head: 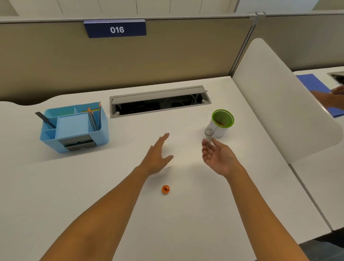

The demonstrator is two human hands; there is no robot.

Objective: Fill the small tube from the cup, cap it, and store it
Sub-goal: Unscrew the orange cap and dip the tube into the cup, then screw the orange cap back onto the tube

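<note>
A small clear tube (208,134) stands upright on the white desk, right against a white cup with a green rim (222,122) that holds something brownish. My right hand (217,158) is open, palm up, its fingertips just below the tube without gripping it. My left hand (158,154) is flat and open above the desk's middle, holding nothing. An orange cap (165,189) lies on the desk nearer to me, between my forearms.
A blue desk organizer (72,127) with pencils sits at the left. An open cable tray (160,101) is set into the desk at the back. A white divider panel (280,98) bounds the right side; another person's hands (335,97) work beyond it.
</note>
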